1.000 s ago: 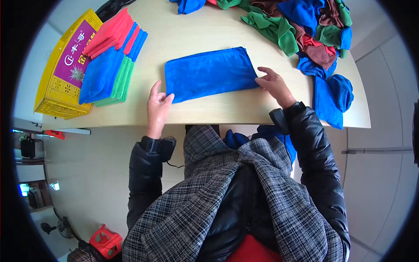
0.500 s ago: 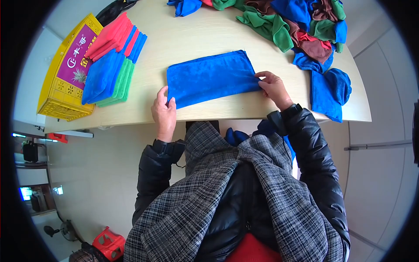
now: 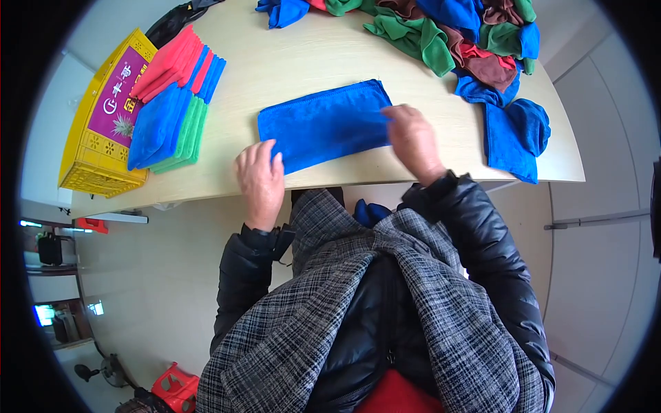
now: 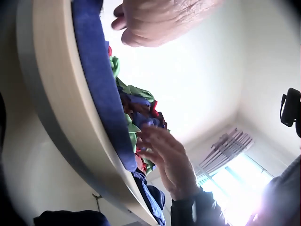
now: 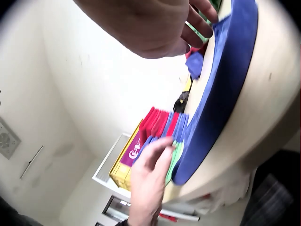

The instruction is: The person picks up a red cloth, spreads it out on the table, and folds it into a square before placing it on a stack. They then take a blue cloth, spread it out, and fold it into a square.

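A blue cloth lies flat as a wide rectangle near the table's front edge. At its lower left corner is the left hand, thumb and fingers loosely bent beside the edge. The right hand, blurred, reaches over the right end of the cloth. The left wrist view shows the right hand with fingers extended over the far end. In the right wrist view the left hand has thumb and fingers apart, gripping nothing visible; contact with the cloth is unclear.
Folded red, blue and green cloths stand stacked at the left against a yellow crate. A loose heap of mixed cloths covers the back right, with a crumpled blue cloth in front of it.
The right hand has let go of the cloth's right edge and moved left over it. The left hand's fingers have shifted onto the lower left corner area. The head view has shifted slightly.
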Available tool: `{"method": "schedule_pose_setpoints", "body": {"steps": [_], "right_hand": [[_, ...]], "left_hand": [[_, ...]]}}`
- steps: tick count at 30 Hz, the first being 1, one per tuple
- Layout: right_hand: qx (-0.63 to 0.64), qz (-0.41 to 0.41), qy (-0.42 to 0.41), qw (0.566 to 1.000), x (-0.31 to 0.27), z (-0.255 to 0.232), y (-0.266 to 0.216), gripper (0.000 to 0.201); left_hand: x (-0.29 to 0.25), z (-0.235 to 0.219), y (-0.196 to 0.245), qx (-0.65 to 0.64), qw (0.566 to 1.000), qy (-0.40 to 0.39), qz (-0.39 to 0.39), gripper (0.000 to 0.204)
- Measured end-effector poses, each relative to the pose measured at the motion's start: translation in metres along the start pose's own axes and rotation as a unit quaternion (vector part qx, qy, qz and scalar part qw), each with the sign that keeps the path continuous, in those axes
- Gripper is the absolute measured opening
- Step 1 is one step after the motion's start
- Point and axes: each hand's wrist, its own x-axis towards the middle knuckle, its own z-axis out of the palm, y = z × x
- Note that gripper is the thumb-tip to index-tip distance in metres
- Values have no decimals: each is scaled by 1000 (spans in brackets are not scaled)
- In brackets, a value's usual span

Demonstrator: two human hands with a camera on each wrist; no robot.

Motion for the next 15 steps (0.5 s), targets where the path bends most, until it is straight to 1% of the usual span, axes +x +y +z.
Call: {"method": "schedule_pose_setpoints", "body": {"steps": [1,2,4,5,8,9,12,13,15], "right_hand": [[55,-14,-40,998,2,10,-20,33],[109,-27,-78,991,4,22,-42,37],[111,-77,-120,984,1,55,-77,49],[110,-74,-117,984,-3,61,-85,49],[32,-45,-190,980,-13,73,-98,58],[32,-43,-191,980,-13,73,-94,58],[-46,-12,-214,976,-20,61,-61,64],[-46,-15,-218,975,-20,58,-47,64],[-95,30,-201,974,-17,51,-20,64]], "left_hand": [[4,6,3,0,1000,-2,1,36],[9,17,5,-15,999,-31,22,36],[16,37,6,-45,993,-86,68,38],[13,44,4,-46,993,-87,72,38],[5,62,-6,21,992,-119,46,44],[6,62,-10,20,991,-121,47,44],[2,49,-11,23,986,-163,20,49],[1,50,-12,22,986,-163,15,49],[0,50,-14,37,987,-156,16,48]]}}
